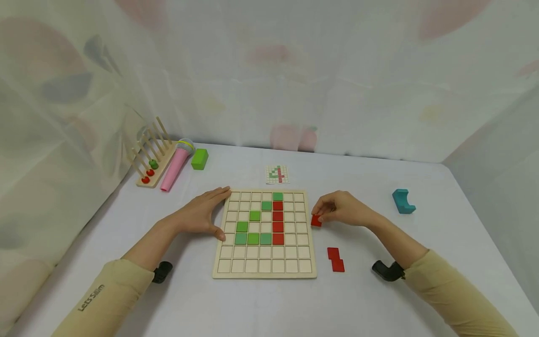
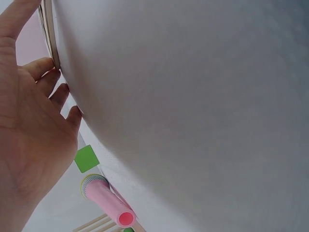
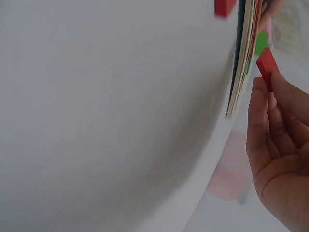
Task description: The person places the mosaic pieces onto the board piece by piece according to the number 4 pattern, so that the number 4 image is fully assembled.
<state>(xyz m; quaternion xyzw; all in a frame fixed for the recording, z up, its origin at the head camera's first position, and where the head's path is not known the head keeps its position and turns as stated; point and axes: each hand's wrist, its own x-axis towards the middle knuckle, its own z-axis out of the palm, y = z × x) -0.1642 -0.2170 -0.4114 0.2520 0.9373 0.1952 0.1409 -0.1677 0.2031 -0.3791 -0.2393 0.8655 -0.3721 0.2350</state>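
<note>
A wooden grid board (image 1: 265, 266) lies on the white table, with green tiles (image 1: 253, 238) and a column of red tiles (image 1: 278, 216) set in its squares. My left hand (image 1: 198, 213) rests at the board's left edge, thumb and fingers spread apart. Just off the right edge, my right hand (image 1: 343, 208) pinches a red tile (image 3: 268, 67) between thumb and fingers. In the head view that tile (image 1: 316, 221) is partly covered by the fingers. Two more red tiles (image 1: 335, 260) lie touching each other on the table, right of the board.
A small pattern card (image 1: 277, 174) lies beyond the board. At the back left are a green block (image 1: 200, 159), a pink toy microphone (image 1: 174, 168) and a wooden peg stand (image 1: 156, 175) with red and green beads. A teal curved block (image 1: 403, 201) sits at the right.
</note>
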